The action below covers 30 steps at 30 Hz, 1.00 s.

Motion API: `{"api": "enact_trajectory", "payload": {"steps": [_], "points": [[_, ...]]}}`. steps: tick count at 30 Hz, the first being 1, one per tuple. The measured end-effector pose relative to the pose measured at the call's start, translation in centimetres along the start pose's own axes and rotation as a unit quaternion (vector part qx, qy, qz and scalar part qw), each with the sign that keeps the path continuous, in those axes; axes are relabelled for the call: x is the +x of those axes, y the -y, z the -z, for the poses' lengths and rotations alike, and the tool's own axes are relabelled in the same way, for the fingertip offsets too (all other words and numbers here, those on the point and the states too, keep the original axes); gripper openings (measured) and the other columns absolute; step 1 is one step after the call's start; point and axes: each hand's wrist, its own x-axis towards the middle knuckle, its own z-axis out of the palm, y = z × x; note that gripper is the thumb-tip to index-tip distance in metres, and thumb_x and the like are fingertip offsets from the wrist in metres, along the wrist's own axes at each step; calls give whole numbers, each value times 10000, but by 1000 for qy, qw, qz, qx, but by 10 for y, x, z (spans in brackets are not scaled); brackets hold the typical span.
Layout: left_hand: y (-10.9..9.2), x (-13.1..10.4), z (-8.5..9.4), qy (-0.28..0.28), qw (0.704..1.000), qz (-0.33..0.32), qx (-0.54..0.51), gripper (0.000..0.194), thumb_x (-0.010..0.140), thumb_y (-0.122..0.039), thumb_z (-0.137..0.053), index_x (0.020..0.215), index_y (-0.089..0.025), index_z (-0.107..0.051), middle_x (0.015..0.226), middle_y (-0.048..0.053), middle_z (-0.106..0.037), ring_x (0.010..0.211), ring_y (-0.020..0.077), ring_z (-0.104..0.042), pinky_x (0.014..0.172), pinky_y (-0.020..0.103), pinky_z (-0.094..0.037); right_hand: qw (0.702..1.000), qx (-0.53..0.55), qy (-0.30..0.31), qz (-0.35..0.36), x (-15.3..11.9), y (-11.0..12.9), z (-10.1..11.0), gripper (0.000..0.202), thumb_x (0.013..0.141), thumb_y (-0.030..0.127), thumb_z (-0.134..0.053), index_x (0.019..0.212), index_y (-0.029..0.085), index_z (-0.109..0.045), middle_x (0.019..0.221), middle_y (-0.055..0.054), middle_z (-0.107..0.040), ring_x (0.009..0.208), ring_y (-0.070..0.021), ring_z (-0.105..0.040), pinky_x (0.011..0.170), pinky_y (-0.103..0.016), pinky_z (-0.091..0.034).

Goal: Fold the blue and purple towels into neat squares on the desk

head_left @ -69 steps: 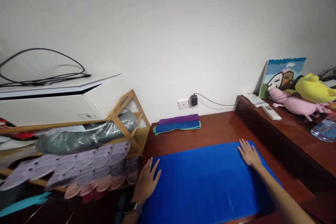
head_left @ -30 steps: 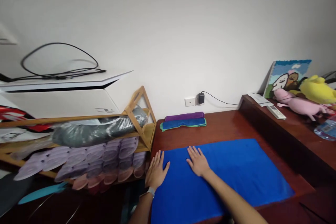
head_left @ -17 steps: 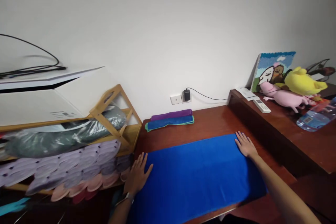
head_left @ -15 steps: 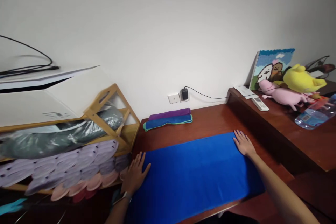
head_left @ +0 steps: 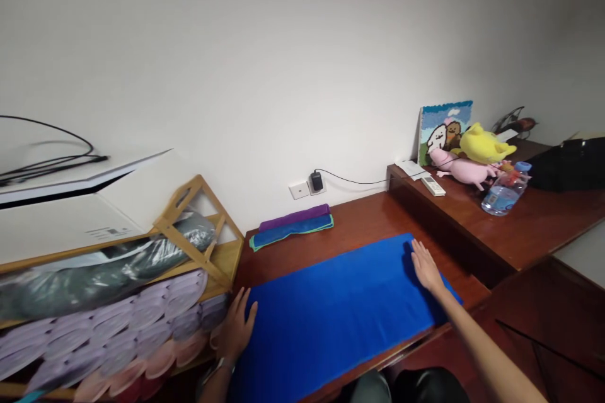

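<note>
Blue cloth (head_left: 331,315) lies spread flat on a reddish-brown wooden table (head_left: 373,214), its near edge running close along the table's front. Left of the table, a wooden rack (head_left: 223,262) holds rows of lilac and pink slippers (head_left: 155,302) below a plastic-wrapped bundle (head_left: 118,283). Farther back on the table, a folded blue towel (head_left: 293,230) with green edging rests against a purple one (head_left: 295,218). To the right, a higher wooden surface carries a clear bottle (head_left: 501,199), a white remote (head_left: 433,186), and pink and yellow plush toys before a leaning picture (head_left: 447,119). A pale wall (head_left: 283,63) closes the scene, a black adapter (head_left: 316,181) plugged into it. The cloth is plain, deep blue and roughly rectangular, with faint creases and a darker left end. The left hand (head_left: 236,325), a watch on its wrist, is open at the cloth's left edge, fingers parted, grasping nothing. The right hand (head_left: 426,266) is also open and holds nothing, fingers extended at the far right corner; whether its palm presses down, I cannot tell.
</note>
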Motion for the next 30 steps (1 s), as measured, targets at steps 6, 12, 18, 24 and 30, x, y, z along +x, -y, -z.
{"api": "enact_trajectory", "payload": {"steps": [6, 12, 18, 24, 30], "points": [[-38, -60, 27, -2, 998, -62, -19, 503, 1041, -461, -346, 1338, -228, -678, 1422, 104, -662, 1342, 286, -606, 1162, 476, -481, 995, 22, 36, 94, -124, -5, -6, 651, 1068, 514, -224, 1618, 211, -395, 1661, -53, -402, 1572, -246, -273, 1297, -500, -243], [-66, -151, 47, 100, 988, -111, 38, 576, 1079, -446, -369, 1623, -256, -364, 1670, 57, -416, 1540, 251, -376, 1243, 483, -380, 995, -34, 42, 86, -161, -17, -2, 701, 1014, 530, -210, 1615, 228, -410, 1660, -59, -410, 1567, -286, -289, 1277, -531, -277], [-54, -168, 53, 112, 986, -97, 79, 607, 1099, -442, -322, 1660, -222, -250, 1687, 90, -365, 1555, 237, -341, 1254, 475, -347, 994, -63, -15, 85, -155, 22, 0, 748, 974, 510, -198, 1533, 140, -531, 1568, -152, -528, 1501, -347, -416, 1237, -537, -333], [-52, -176, 54, 113, 984, -107, 83, 607, 1099, -460, -318, 1662, -248, -238, 1690, 82, -353, 1552, 248, -348, 1255, 493, -343, 972, 33, 41, 228, -158, 226, -8, 620, 1066, 421, -226, 1575, 162, -470, 1627, -108, -446, 1540, -290, -358, 1270, -533, -273], [-57, -163, 46, 90, 986, -109, 83, 600, 1094, -422, -308, 1663, -242, -244, 1665, 86, -408, 1533, 254, -388, 1253, 504, -343, 933, 85, 167, 307, -181, 372, -60, 620, 1082, 447, -287, 1645, 188, -310, 1689, -77, -305, 1583, -268, -244, 1288, -507, -234]]}}
